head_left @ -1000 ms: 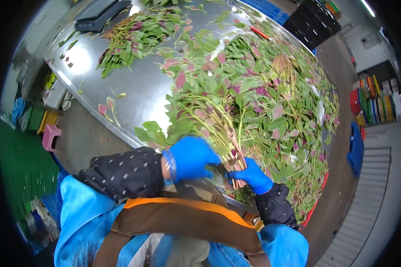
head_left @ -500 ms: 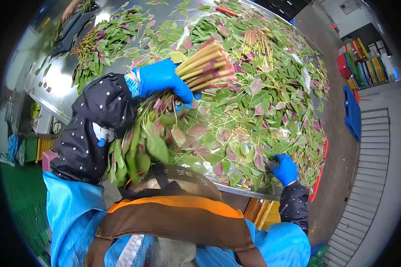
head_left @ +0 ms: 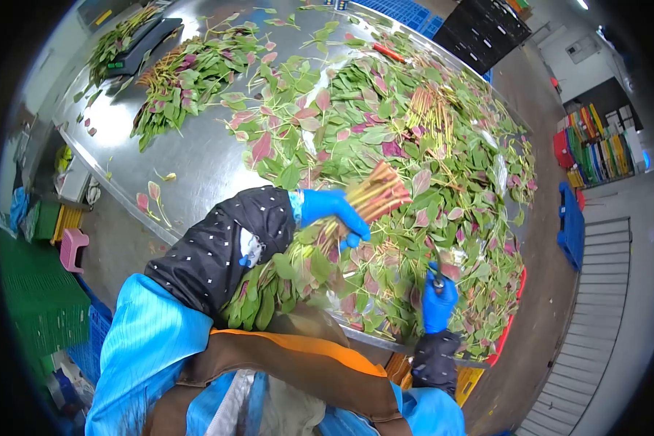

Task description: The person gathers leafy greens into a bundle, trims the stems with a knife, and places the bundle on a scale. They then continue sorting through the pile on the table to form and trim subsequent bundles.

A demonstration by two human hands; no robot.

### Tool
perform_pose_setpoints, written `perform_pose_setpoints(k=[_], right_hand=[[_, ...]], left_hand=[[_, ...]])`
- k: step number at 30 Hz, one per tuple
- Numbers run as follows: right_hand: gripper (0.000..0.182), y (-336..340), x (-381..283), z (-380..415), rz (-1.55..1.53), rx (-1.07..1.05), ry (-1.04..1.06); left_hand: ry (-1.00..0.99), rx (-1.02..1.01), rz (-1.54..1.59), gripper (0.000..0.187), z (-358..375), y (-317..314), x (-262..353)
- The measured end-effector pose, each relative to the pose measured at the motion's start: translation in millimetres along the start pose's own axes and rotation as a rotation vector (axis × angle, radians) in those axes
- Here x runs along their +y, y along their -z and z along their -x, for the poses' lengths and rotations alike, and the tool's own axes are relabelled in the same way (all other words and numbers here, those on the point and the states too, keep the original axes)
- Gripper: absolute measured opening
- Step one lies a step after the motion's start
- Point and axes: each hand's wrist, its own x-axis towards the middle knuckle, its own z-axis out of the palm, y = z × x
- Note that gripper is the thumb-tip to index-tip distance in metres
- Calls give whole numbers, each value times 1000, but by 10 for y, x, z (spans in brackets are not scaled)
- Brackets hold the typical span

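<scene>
My left hand (head_left: 334,213), in a blue glove, is closed round a bunch of leafy amaranth greens (head_left: 374,195). The cut, pinkish stem ends point up and to the right, and the green leaves hang down by my apron. My right hand (head_left: 438,299), also gloved in blue, is closed on a small dark tool that looks like a knife (head_left: 437,272), held upright near the table's front edge. Part of it is hidden by my fingers. Loose amaranth stems and leaves (head_left: 414,211) are spread thickly under and around both hands.
On the metal table's (head_left: 196,163) far left, a tied-looking bunch (head_left: 189,83) lies beside a dark scale (head_left: 144,47) bearing more greens. A red-handled object (head_left: 389,52) lies at the back. Green crates (head_left: 40,298) and a pink stool (head_left: 73,249) stand left.
My left hand has moved right and nearer me with the bunch. My right hand has shifted slightly left and nearer, and its tool now shows. Another person's hand at the far left has gone.
</scene>
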Motion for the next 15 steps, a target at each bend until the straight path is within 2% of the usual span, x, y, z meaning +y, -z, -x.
perform_pose_setpoints(k=[1, 2, 3, 6, 9, 12, 13, 15], right_hand=[[21, -205, -311, -96, -150, -19, -148], [23, -379, -500, -182, -111, -35, -204], [21, -573, -667, -299, -148, 21, -15], [23, -913, -1033, -575, -182, 124, 147], [22, -1030, -936, -566, -94, 10, -8], [23, -1065, -775, -468, -36, 72, 80], [24, -999, -781, -501, 86, 53, 111], [24, -897, -841, -583, 11, -1, 92]], left_hand=[[3, -31, 8, 25, -20, 1, -34], [-15, -54, -8, 25, -38, 15, -70], [-31, -77, -28, 24, -53, 35, -95], [14, -86, 14, 23, -30, -32, -100], [53, -203, 96, 25, 4, -141, -116], [-41, -124, -54, 27, -17, -157, -160], [-50, -98, -70, 20, -13, -176, -139], [-110, 38, -336, 15, -22, -255, -69]])
